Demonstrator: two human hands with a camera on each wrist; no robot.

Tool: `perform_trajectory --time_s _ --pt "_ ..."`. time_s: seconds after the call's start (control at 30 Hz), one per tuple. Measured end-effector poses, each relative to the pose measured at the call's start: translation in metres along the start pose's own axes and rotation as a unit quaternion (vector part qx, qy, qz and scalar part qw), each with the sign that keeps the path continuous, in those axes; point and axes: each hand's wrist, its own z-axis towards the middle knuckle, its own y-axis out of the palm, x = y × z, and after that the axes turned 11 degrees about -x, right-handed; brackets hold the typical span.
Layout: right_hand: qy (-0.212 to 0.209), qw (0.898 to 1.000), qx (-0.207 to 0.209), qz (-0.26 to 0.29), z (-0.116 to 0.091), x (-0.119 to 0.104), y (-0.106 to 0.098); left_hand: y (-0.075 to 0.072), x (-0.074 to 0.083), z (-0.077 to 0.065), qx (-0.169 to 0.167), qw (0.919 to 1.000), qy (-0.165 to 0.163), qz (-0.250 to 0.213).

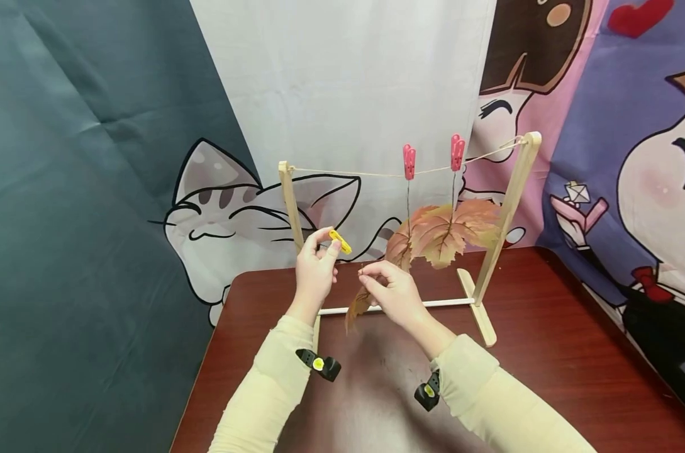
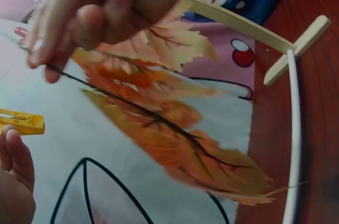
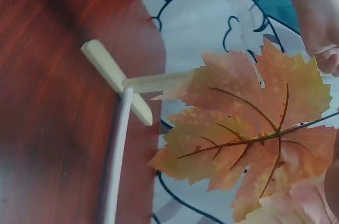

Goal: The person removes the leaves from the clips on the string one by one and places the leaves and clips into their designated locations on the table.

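Observation:
My left hand [image 1: 315,270] pinches a yellow clothespin [image 1: 340,242] between thumb and fingers, just below the string [image 1: 348,172] of a small wooden rack. Lower and to the right, my right hand [image 1: 395,292] pinches the thin dark stem of an orange-yellow artificial maple leaf [image 3: 254,134]. The leaf droops from the fingertips, its veins showing in both wrist views. Two pink clothespins [image 1: 409,162] on the right half of the string hold two more maple leaves [image 1: 455,229] by their stems. The left wrist view catches only the clothespin's end and some fingertips.
The rack's right post [image 1: 506,214] and left post [image 1: 291,204] rise from flat wooden feet, joined low by a white rod [image 1: 450,303]. It stands on a reddish-brown table [image 1: 546,365]. Behind hangs a cartoon-printed cloth [image 1: 348,75]; a dark teal curtain [image 1: 93,251] is at left.

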Motion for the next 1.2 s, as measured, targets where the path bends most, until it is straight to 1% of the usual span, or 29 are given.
perform_trajectory --time_s 0.1,0.17,0.23,0.33,0.47,0.53,0.6,0.7,0.73,0.83,0.93,1.03,1.07,1.13,1.2 --pt "-0.045 0.998 -0.018 -0.034 0.001 -0.005 0.005 -0.002 0.006 -0.009 0.018 0.9997 -0.013 0.013" --pt "-0.058 0.997 -0.027 -0.042 0.001 -0.009 0.008 -0.006 0.002 -0.012 0.026 0.9994 -0.019 0.015" --pt "-0.061 0.997 -0.03 -0.041 0.0 -0.013 0.011 -0.011 -0.008 -0.012 0.029 0.9993 -0.024 0.009" --pt "-0.081 0.995 -0.032 -0.044 -0.001 -0.017 0.016 -0.019 -0.027 -0.012 0.026 0.9991 -0.03 -0.016" --pt "-0.123 0.989 -0.062 -0.062 0.0 -0.023 0.022 -0.027 -0.041 -0.017 0.045 0.9981 -0.034 -0.022" --pt "-0.124 0.987 -0.074 -0.067 -0.001 -0.025 0.024 -0.031 -0.046 -0.02 0.056 0.9976 -0.037 -0.018" --pt "-0.11 0.989 -0.075 -0.059 -0.003 -0.025 0.025 -0.033 -0.05 -0.023 0.06 0.9971 -0.044 -0.015" --pt "-0.079 0.995 -0.059 -0.032 -0.007 -0.021 0.024 -0.034 -0.053 -0.025 0.057 0.9965 -0.057 -0.02" --pt "-0.062 0.996 -0.054 -0.02 -0.008 -0.023 0.023 -0.034 -0.051 -0.027 0.054 0.9963 -0.063 -0.021" --pt "-0.006 0.999 -0.04 0.023 -0.01 -0.016 0.018 -0.031 -0.043 -0.032 0.044 0.996 -0.075 -0.023" --pt "0.051 0.996 -0.019 0.075 -0.012 -0.008 0.01 -0.027 -0.037 -0.038 0.039 0.9958 -0.08 -0.019" --pt "0.077 0.991 0.016 0.111 -0.015 0.009 0.001 -0.024 -0.044 -0.041 0.039 0.9955 -0.084 -0.019" --pt "0.077 0.989 0.028 0.121 -0.016 0.015 -0.002 -0.024 -0.048 -0.042 0.038 0.9955 -0.085 -0.02" --pt "0.073 0.987 0.058 0.133 -0.019 0.026 -0.008 -0.024 -0.06 -0.042 0.03 0.9952 -0.09 -0.022" --pt "0.068 0.984 0.087 0.139 -0.023 0.036 -0.014 -0.025 -0.075 -0.042 0.022 0.9954 -0.093 -0.01"
